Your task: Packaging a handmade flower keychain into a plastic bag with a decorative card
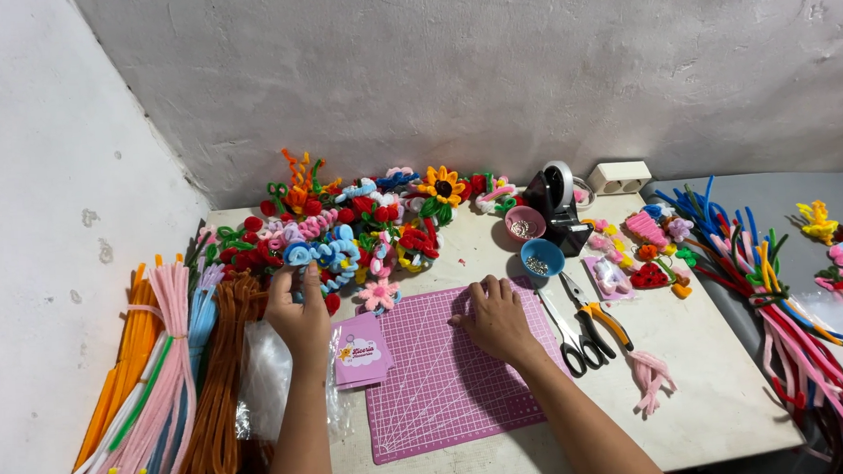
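a small pink card label [360, 353] with a pale cloud shape lies just left of my purple cutting mat [445, 386], near a clear plastic bag [263, 378]. my left hand [298, 316] reaches up to the far pile of pipe-cleaner flowers [347, 235], fingers curled at a blue one; whether it grips, i cannot tell. my right hand [494, 319] rests loosely spread on the mat, holding nothing.

A pink gridded cutting mat [445, 376] lies on the cream counter [707, 377], beside orange-handled pliers [597, 317], a blue bowl [542, 258] and a yellow pipe-cleaner sunflower [441, 186].
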